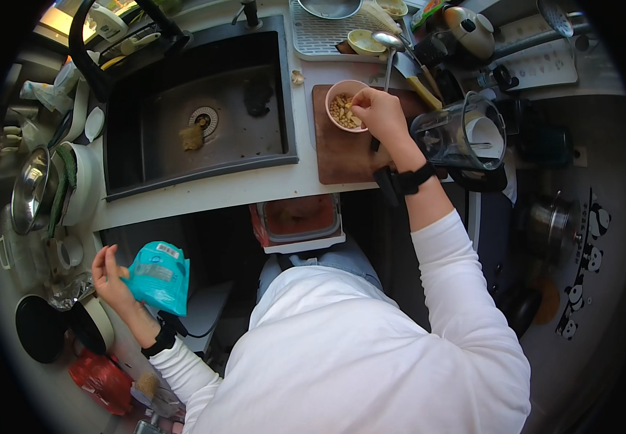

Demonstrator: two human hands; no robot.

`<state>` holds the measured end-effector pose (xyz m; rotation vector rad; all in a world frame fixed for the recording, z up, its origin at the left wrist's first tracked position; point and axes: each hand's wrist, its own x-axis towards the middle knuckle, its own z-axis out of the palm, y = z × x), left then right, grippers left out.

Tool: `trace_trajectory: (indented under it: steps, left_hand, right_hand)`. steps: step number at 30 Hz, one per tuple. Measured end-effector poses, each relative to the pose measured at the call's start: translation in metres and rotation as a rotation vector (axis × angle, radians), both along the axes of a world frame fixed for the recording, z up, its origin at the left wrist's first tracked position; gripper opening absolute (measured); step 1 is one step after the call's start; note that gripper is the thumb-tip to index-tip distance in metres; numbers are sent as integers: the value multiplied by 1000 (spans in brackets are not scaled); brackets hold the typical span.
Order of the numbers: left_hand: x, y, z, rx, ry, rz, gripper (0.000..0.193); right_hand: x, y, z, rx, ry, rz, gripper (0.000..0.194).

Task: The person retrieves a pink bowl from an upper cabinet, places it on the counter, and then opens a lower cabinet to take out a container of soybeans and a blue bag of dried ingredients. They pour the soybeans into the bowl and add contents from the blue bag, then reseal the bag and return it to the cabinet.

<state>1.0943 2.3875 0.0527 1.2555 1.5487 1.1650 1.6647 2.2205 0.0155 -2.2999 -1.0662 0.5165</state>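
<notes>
My left hand (pixel 112 279) is raised at the left with a teal printed plastic packet (pixel 160 276) held between thumb and fingers. Over the right rim of a small pink bowl (pixel 345 84) is my right hand (pixel 381 108), thumb and fingertips pinched together. Whether anything sits in that pinch is hidden. Inside the bowl lie soybean-like beans (pixel 340 108) and a few pale flat pieces. The bowl stands on a brown wooden cutting board (pixel 340 163), and a metal ladle (pixel 389 59) lies behind my right hand.
A dark sink (pixel 150 141) with a black faucet (pixel 77 54) lies left of the board. Close to my right forearm stands a clear blender jug (pixel 443 135). A knife with a yellow handle (pixel 424 92) is behind it. An open drawer holds a lidded container (pixel 299 217) before my waist.
</notes>
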Motion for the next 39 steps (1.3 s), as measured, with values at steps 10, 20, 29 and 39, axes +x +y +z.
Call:
trace_trajectory:
  steps: [10, 20, 29, 39]
  left_hand:
    - [201, -77, 40, -149, 88, -943, 22]
    - [248, -101, 37, -68, 127, -1140, 21]
    - [240, -113, 23, 145, 336, -1145, 19]
    - [224, -102, 17, -212, 109, -1176, 19]
  right_hand:
    - [-126, -38, 74, 100, 825, 94, 13]
    - [-162, -52, 97, 32, 682, 142, 15]
    - [-180, -61, 86, 116, 717, 86, 16]
    - [-171, -71, 36, 258, 1156, 66, 18]
